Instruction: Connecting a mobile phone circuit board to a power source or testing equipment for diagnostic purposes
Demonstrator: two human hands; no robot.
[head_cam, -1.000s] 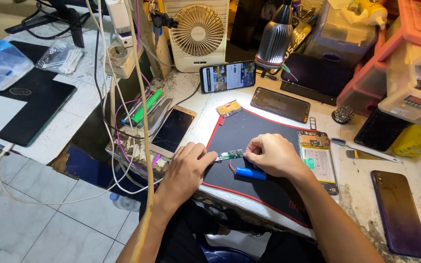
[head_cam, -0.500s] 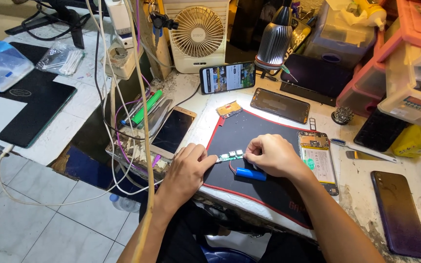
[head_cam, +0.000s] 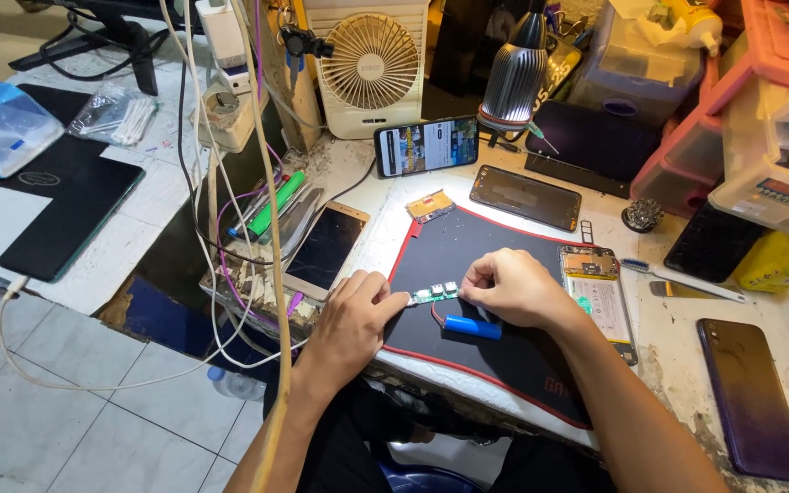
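A small green circuit board (head_cam: 436,294) is held between the two hands on the black work mat (head_cam: 495,365), near the mat's left edge. Its long axis runs left to right, tilted slightly up toward the right. The left hand (head_cam: 353,319) is closed in a loose fist at the board's left end, with thumb and forefinger pinched onto that end. The right hand (head_cam: 513,288) is curled shut at the board's right end, its fingertips pressed on or just beside that end; whether it truly grips the board cannot be told. Both hands are about equally near the board, one at each end.

A blue cylindrical battery cell (head_cam: 473,327) lies on the mat just near of the board, below the right hand, its long axis also left to right. A red wire (head_cam: 435,313) is seen leading from the board toward the cell.

By count: one circuit board, one blue cell, one mat. A second small module (head_cam: 430,206) rests at the mat's far left corner. One lit phone (head_cam: 426,146) is propped up farther back, and one opened phone body (head_cam: 598,290) lies at the mat's right edge. One desk fan (head_cam: 372,64) and one lamp (head_cam: 515,78) stand at the far side
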